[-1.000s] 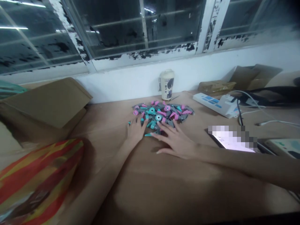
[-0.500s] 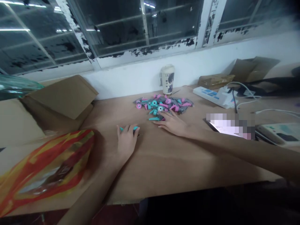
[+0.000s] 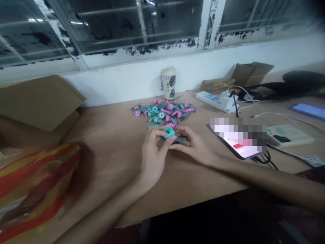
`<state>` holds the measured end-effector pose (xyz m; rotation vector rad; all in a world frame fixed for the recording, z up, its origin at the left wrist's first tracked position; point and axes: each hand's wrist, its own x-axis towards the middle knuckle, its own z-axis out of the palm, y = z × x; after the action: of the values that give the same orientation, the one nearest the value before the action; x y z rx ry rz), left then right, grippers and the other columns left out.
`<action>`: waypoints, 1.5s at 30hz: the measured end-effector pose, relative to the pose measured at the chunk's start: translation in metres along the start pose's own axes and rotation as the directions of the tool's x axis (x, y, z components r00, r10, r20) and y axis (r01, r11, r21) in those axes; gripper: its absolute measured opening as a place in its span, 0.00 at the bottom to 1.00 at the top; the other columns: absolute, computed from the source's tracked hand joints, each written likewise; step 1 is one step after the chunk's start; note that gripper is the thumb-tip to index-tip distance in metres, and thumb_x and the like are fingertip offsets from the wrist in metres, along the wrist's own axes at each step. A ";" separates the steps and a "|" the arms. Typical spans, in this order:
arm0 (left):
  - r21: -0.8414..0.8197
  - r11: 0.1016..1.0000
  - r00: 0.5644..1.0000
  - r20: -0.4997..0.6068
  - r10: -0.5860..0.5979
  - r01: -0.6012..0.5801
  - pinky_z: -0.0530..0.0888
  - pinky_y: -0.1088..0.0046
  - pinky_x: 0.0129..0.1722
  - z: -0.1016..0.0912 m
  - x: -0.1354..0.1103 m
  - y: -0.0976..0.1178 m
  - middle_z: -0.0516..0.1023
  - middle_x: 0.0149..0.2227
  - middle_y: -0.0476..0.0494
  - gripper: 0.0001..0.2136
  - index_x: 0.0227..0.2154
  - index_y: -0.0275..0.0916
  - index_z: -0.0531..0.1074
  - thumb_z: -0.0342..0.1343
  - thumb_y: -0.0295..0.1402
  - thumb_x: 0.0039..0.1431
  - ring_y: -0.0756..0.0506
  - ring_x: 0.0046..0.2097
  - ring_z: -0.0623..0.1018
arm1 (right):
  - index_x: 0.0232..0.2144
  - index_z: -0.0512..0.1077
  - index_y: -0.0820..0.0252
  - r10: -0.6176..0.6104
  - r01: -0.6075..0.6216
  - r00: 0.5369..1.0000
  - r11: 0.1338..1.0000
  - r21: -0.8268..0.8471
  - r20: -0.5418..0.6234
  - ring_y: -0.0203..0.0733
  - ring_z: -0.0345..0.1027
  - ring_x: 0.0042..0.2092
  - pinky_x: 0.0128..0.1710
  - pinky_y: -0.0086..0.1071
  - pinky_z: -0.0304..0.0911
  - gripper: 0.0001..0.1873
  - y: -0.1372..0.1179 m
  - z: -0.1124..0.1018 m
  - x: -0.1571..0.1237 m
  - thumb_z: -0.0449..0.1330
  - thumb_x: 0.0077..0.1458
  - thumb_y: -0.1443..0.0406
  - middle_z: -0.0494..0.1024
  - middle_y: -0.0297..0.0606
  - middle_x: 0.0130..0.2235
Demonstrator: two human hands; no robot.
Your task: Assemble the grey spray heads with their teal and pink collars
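Observation:
A pile of small grey, pink and teal plastic parts (image 3: pixel 164 111) lies on the wooden table (image 3: pixel 122 142) near the back wall. Just in front of the pile my two hands meet. My left hand (image 3: pixel 153 154) pinches a teal ring-shaped part (image 3: pixel 169 132) between thumb and fingers. My right hand (image 3: pixel 194 144) holds a grey flat part (image 3: pixel 179 139) against the teal one, fingers curled around it. Both hands hover just above the table top.
A paper cup (image 3: pixel 168 82) stands behind the pile. A white power strip (image 3: pixel 215 100) with cables, a phone (image 3: pixel 238 142) and a small device (image 3: pixel 286 135) lie at the right. Cardboard boxes (image 3: pixel 40 101) and a red-yellow bag (image 3: pixel 33 189) fill the left.
My left hand came from the table at the left with a teal part; my right hand left the pile with a grey part. Both hands now meet in front of the pile.

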<state>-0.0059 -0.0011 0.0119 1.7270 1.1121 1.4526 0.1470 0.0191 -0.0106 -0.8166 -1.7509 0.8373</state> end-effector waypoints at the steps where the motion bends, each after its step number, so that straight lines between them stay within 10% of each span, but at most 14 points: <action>1: -0.032 0.999 1.000 -0.009 -0.010 0.009 0.71 0.64 0.49 0.000 0.002 -0.002 0.71 0.47 0.43 0.06 0.29 0.39 0.65 0.57 0.33 0.54 0.45 0.48 0.74 | 0.46 0.63 0.54 -0.007 0.007 1.000 1.000 0.013 -0.025 0.43 0.68 0.47 0.46 0.41 0.65 0.23 0.003 -0.001 0.003 0.62 0.49 0.55 0.73 0.39 0.46; 10: -0.110 0.975 0.981 0.013 -0.194 0.195 0.75 0.74 0.32 -0.008 -0.009 -0.036 0.71 0.37 0.48 0.10 0.37 0.40 0.62 0.56 0.36 0.55 0.49 0.37 0.75 | 0.39 0.68 0.55 0.266 -0.273 0.961 0.952 0.136 0.071 0.34 0.66 0.33 0.34 0.30 0.64 0.14 0.030 -0.003 0.020 0.52 0.57 0.53 0.71 0.31 0.33; 18: 0.102 0.975 0.931 0.290 -0.221 0.200 0.73 0.73 0.38 -0.012 -0.001 -0.037 0.76 0.37 0.47 0.08 0.37 0.40 0.69 0.55 0.27 0.53 0.47 0.39 0.76 | 0.37 0.68 0.56 0.239 -0.239 0.971 0.971 -0.008 -0.013 0.36 0.64 0.35 0.36 0.31 0.61 0.14 0.038 -0.002 0.010 0.50 0.58 0.54 0.70 0.32 0.32; 30: 0.037 0.964 0.904 0.339 -0.261 0.264 0.72 0.71 0.40 -0.016 0.004 -0.042 0.75 0.37 0.47 0.07 0.37 0.41 0.71 0.57 0.32 0.54 0.47 0.40 0.76 | 0.38 0.67 0.56 0.235 -0.229 0.972 0.933 -0.276 -0.012 0.37 0.66 0.30 0.32 0.32 0.61 0.16 0.022 0.000 0.001 0.43 0.62 0.55 0.71 0.32 0.28; 45: 0.175 0.958 0.866 0.413 -0.283 0.229 0.69 0.75 0.30 -0.014 0.008 -0.032 0.75 0.29 0.51 0.06 0.32 0.41 0.71 0.57 0.31 0.49 0.50 0.29 0.72 | 0.48 0.65 0.52 0.218 -0.206 0.975 0.952 -0.225 0.029 0.37 0.70 0.39 0.41 0.33 0.65 0.17 0.014 0.002 -0.004 0.42 0.63 0.58 0.75 0.35 0.42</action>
<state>-0.0256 0.0198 -0.0088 1.7875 1.1425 0.7964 0.1484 0.0229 -0.0248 -1.1564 -1.8485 0.8194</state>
